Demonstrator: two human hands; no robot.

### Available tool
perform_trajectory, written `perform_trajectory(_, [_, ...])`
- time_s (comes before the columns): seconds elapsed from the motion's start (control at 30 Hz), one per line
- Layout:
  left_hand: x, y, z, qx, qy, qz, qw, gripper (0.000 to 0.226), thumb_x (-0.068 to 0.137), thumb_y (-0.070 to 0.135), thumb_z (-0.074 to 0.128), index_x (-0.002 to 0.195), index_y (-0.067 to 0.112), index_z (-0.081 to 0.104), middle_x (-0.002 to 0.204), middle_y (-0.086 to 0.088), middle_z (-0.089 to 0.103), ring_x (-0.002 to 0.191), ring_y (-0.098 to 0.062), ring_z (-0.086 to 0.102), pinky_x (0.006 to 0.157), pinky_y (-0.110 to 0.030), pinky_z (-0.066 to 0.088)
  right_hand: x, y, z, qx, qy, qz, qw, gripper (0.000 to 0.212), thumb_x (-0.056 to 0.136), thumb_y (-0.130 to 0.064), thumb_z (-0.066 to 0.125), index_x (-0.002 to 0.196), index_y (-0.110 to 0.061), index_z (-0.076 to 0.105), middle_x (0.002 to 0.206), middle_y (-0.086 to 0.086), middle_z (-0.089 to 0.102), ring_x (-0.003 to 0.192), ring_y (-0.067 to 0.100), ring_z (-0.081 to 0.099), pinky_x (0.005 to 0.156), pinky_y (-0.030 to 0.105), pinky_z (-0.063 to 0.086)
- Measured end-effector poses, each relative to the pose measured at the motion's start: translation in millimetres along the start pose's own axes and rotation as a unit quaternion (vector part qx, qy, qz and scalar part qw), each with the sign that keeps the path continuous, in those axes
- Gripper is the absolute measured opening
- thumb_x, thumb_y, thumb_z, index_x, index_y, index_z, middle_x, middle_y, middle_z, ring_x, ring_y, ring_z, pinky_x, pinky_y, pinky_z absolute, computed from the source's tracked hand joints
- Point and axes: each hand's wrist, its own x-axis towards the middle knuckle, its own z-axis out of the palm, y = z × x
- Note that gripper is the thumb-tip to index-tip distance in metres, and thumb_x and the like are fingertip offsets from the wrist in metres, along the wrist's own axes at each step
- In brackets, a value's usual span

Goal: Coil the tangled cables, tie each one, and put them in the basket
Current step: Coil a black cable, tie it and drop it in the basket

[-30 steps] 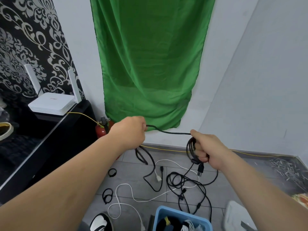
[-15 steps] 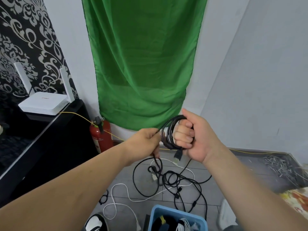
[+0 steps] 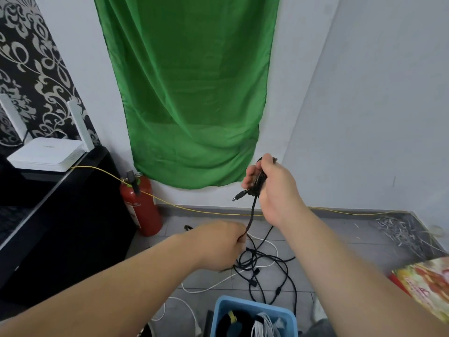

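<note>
My right hand (image 3: 272,188) grips a coiled bunch of a black cable (image 3: 251,212), held up in front of the green cloth, with a plug end sticking out to the left. From the coil a strand runs down to my left hand (image 3: 224,244), which pinches it lower and to the left. Below both hands a tangle of black cables (image 3: 269,271) and a white cable (image 3: 218,283) lies on the grey tiled floor. The blue basket (image 3: 255,306) sits at the bottom edge and holds a few coiled cables.
A red fire extinguisher (image 3: 141,205) stands by the wall on the left, next to a black cabinet (image 3: 60,215) carrying a white router (image 3: 46,154). A yellow wire (image 3: 206,211) runs along the wall base. A colourful box (image 3: 425,285) lies at the right.
My left hand has dropped down and away from the coil, sliding along the strand. My right hand has lifted the coil a little and turned it.
</note>
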Motion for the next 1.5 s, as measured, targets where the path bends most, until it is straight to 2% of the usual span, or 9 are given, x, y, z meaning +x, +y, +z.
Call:
perform_trajectory(0.2, [-1.2,-10.5,-29.3,0.029,0.112,0.062,0.991,0.018,0.099,0.033,0.055,0.097,0.02,0.067,0.092,-0.006,0.07,0.085,-0.028,0.06,0.073,-0.031,0.048,8.3,15.2,-19.0,-0.438,-0.01,-0.178,0.881,0.035,0.097,-0.046,0.048,0.088,-0.013,0.054,0.078,0.002,0.068,0.074,0.026,0.067,0.073,0.043,0.056])
perform_trajectory(0.3, [-0.4,-31.6,-47.9,0.079,0.234,0.077,0.966,0.025,0.094,0.041,0.047,0.099,0.029,0.068,0.088,0.002,0.071,0.081,-0.025,0.062,0.072,-0.037,0.054,5.2,14.7,-19.1,-0.537,-0.072,-0.151,0.827,0.043,0.089,-0.054,0.046,0.082,-0.012,0.055,0.071,0.006,0.068,0.07,0.029,0.066,0.071,0.046,0.056])
perform_trajectory(0.5, [-5.6,-63.4,-65.8,0.2,0.422,0.055,0.883,0.021,0.086,0.036,0.058,0.086,0.03,0.078,0.09,0.009,0.072,0.09,-0.027,0.062,0.089,-0.046,0.047,-20.9,6.9,-4.2,-0.314,-0.246,0.135,0.907,0.059,0.105,-0.055,0.039,0.069,-0.012,0.053,0.047,0.002,0.033,0.042,0.018,0.027,0.047,0.03,0.024])
perform_trajectory(0.67, [-6.5,-70.2,-57.0,0.053,0.248,-0.089,0.963,0.057,0.094,0.05,0.065,0.146,0.033,0.052,0.169,-0.004,0.018,0.156,-0.03,0.011,0.124,-0.057,0.012,-28.4,-0.5,-2.3,-0.24,-0.309,0.188,0.901,0.052,0.09,-0.06,0.058,0.06,-0.021,0.041,0.048,-0.001,0.019,0.038,0.014,0.017,0.043,0.025,0.014])
perform_trajectory(0.77, [-13.6,-67.9,-60.5,-0.111,0.201,-0.06,0.971,0.053,0.09,0.051,0.071,0.139,0.034,0.059,0.171,-0.002,0.009,0.156,-0.026,0.016,0.125,-0.043,0.022,-25.2,-1.6,-4.9,-0.209,-0.273,0.187,0.92,0.052,0.092,-0.053,0.061,0.058,-0.023,0.034,0.046,-0.003,0.018,0.036,0.013,0.015,0.046,0.028,0.009])
perform_trajectory(0.93, [-23.5,-53.9,-66.3,-0.203,0.136,-0.041,0.969,0.018,0.091,0.043,0.073,0.096,0.026,0.074,0.133,0.012,0.054,0.122,0.0,0.053,0.094,-0.006,0.037,-12.8,-1.8,-13.2,-0.147,-0.157,0.172,0.961,0.057,0.082,-0.047,0.074,0.054,-0.026,0.029,0.044,-0.004,0.017,0.035,0.013,0.015,0.04,0.023,0.016])
perform_trajectory(1.1, [-27.5,-57.9,-67.8,-0.206,0.109,-0.092,0.968,0.026,0.102,0.01,0.051,0.11,0.03,0.065,0.084,-0.002,0.079,0.051,0.0,0.065,0.054,-0.019,0.047,8.4,4.6,-29.4,-0.09,-0.021,0.174,0.98,0.053,0.095,-0.032,0.066,0.056,-0.026,0.032,0.042,-0.006,0.018,0.032,0.011,0.015,0.035,0.022,0.017])
perform_trajectory(1.27, [-24.1,-80.8,-74.3,-0.228,0.247,-0.155,0.929,0.034,0.104,0.005,0.044,0.129,0.013,0.066,0.121,-0.002,0.07,0.056,-0.02,0.071,0.063,-0.033,0.061,26.0,19.0,-63.6,-0.139,0.085,0.171,0.972,0.045,0.093,-0.026,0.068,0.066,-0.025,0.032,0.046,-0.004,0.019,0.038,0.014,0.013,0.044,0.022,0.017])
perform_trajectory(1.5, [-22.8,-106.1,-81.6,-0.132,0.355,-0.218,0.899,0.035,0.095,0.001,0.046,0.113,0.011,0.073,0.101,-0.013,0.074,0.091,-0.033,0.067,0.078,-0.035,0.054,25.4,31.7,-81.0,-0.164,0.174,0.154,0.959,0.036,0.092,-0.025,0.07,0.074,-0.019,0.04,0.052,0.0,0.022,0.042,0.014,0.016,0.051,0.027,0.019])
